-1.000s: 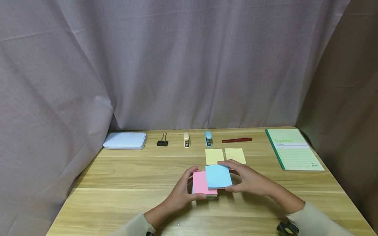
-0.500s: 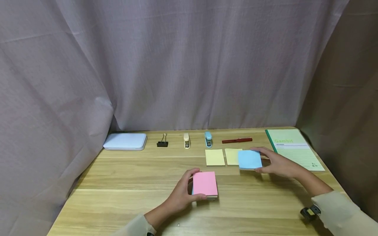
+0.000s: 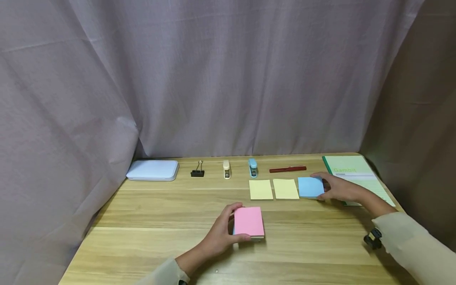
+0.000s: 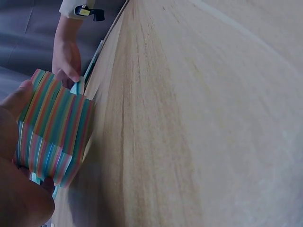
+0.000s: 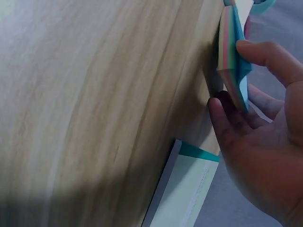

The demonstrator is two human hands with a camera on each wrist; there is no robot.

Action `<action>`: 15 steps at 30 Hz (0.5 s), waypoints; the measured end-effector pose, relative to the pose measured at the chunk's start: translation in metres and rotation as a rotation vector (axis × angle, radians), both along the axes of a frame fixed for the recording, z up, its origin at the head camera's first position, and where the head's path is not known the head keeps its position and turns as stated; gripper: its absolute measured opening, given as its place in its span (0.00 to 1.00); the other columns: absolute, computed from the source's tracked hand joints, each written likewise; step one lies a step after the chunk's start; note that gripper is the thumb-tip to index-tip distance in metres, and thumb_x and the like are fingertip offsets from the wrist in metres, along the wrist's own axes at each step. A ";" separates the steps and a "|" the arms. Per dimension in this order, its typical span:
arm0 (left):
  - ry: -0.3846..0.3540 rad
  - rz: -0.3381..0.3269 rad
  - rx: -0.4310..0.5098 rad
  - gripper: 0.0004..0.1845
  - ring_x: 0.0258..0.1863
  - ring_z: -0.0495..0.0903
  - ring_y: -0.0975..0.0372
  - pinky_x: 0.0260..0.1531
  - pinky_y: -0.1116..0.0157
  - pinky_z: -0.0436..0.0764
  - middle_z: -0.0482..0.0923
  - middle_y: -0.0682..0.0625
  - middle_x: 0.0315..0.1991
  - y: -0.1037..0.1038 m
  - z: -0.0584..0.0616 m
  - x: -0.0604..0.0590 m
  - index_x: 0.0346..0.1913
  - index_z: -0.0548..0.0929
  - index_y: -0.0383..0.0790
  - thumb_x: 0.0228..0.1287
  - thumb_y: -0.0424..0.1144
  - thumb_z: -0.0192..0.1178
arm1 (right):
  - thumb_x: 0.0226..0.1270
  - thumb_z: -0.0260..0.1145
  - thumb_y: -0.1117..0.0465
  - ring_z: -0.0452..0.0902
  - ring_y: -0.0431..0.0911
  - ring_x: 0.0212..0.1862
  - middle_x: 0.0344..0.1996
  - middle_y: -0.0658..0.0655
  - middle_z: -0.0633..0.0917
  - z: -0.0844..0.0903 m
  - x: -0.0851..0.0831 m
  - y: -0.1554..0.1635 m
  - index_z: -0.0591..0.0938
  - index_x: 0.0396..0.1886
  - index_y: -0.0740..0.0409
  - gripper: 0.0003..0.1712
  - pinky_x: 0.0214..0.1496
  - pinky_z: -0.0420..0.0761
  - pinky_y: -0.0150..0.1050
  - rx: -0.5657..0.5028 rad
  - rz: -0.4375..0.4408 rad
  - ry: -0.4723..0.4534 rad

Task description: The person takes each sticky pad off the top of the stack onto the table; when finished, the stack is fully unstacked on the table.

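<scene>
One blue pad of notes (image 3: 310, 187) lies flat at the right end of a row with two yellow pads (image 3: 261, 189), (image 3: 285, 189), just beside the nearer yellow one and short of the green notebook (image 3: 350, 171). Its long axis cannot be told from the head view; the right wrist view shows striped edges, blue sheet uppermost. The right hand (image 3: 338, 188) grasps this blue pad, thumb and fingers curled on its far and near edges. One pink-topped pad (image 3: 248, 221) sits at the middle of the table, long axis running away from the person, its striped side visible in the left wrist view. The left hand (image 3: 222, 231) grips it from the left side, fingers wrapped on its edges. Along the back edge, from left: one white case (image 3: 152, 170), one black binder clip (image 3: 197, 169), one cream stapler (image 3: 226, 169), one blue stapler (image 3: 252, 167), one red pen (image 3: 287, 169). The surface is a light wooden table (image 3: 149, 221); a grey-mauve curtain (image 3: 213, 79) hangs behind it.
</scene>
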State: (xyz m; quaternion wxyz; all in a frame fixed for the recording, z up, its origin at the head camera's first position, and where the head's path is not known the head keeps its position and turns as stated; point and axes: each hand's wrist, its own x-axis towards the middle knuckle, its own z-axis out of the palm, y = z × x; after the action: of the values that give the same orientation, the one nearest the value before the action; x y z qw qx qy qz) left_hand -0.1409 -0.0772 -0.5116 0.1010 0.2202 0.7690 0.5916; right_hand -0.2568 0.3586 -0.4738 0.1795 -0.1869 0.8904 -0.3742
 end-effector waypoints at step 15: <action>0.007 -0.005 -0.014 0.49 0.73 0.67 0.48 0.71 0.47 0.68 0.68 0.48 0.71 0.000 0.000 -0.001 0.77 0.61 0.38 0.56 0.40 0.79 | 0.56 0.80 0.54 0.69 0.69 0.64 0.68 0.79 0.66 0.002 0.000 -0.001 0.64 0.75 0.71 0.54 0.58 0.75 0.59 0.200 0.050 0.119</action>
State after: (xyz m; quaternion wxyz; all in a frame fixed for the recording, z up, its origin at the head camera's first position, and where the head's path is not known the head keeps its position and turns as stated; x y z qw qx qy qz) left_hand -0.1420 -0.0771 -0.5115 0.1015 0.2234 0.7730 0.5850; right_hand -0.2571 0.3573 -0.4717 0.1534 -0.2118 0.9276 -0.2670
